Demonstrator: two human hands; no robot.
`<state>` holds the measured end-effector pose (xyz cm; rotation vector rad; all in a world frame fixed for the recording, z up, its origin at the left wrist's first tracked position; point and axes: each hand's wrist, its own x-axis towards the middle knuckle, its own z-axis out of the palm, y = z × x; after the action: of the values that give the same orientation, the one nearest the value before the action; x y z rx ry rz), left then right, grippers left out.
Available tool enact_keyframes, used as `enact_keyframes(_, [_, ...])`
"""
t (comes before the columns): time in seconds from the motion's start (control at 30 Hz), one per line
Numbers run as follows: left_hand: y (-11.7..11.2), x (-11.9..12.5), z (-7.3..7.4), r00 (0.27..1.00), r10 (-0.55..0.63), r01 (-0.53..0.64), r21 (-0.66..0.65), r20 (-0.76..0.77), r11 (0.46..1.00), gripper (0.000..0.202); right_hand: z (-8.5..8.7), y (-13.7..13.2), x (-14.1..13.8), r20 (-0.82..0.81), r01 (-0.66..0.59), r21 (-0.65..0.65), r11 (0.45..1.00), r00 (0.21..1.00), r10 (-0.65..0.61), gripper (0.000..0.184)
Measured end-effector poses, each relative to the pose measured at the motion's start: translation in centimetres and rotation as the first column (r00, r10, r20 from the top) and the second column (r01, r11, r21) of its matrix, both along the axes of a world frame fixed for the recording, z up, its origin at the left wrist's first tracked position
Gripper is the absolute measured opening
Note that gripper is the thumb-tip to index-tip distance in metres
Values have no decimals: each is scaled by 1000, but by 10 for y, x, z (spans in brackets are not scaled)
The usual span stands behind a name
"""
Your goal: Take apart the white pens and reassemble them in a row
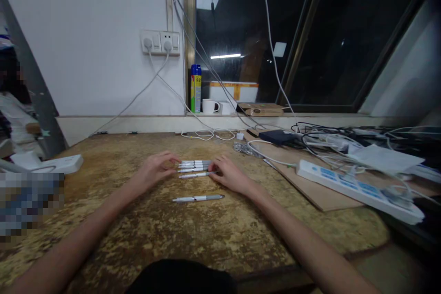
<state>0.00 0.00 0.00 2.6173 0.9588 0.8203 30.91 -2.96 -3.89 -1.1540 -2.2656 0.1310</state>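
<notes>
Several white-and-grey pens (195,165) lie side by side on the worn wooden table, pointing left to right. At their left ends is my left hand (159,168), thumb and fingers apart, fingertips at or very near the pen ends. My right hand (226,173) is at their right ends, its fingers closed on the grey end of the nearest pen in the group (193,175). This pen lies slightly slanted, a little apart from the others. Closer to me, a single pen (198,198) rests on the table, untouched. My right fingers hide the right ends of the grouped pens.
On the right, a white power strip (358,188) and tangled cables lie on and beside a brown board (310,188). A spray can (195,89) and white mug (208,106) stand on the windowsill. At the left edge is another white power strip (67,164).
</notes>
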Motion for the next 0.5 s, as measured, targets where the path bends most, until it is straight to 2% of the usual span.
enact_keyframes(0.17, [-15,40,8,977,-46,89,200,-208,976,27,3,-1,0,56,-18,47,999,998,16,11])
enact_keyframes(0.27, [-21,55,8,949,12,89,303,-316,949,30,8,-5,-1,19,-33,76,997,999,32,15])
enact_keyframes(0.37, [-22,56,4,944,79,38,345,-320,938,25,12,-8,-4,-60,-51,77,996,997,55,16])
enact_keyframes(0.5, [-25,48,1,957,103,-8,332,-271,943,26,11,-11,-10,-128,-69,32,997,989,73,17])
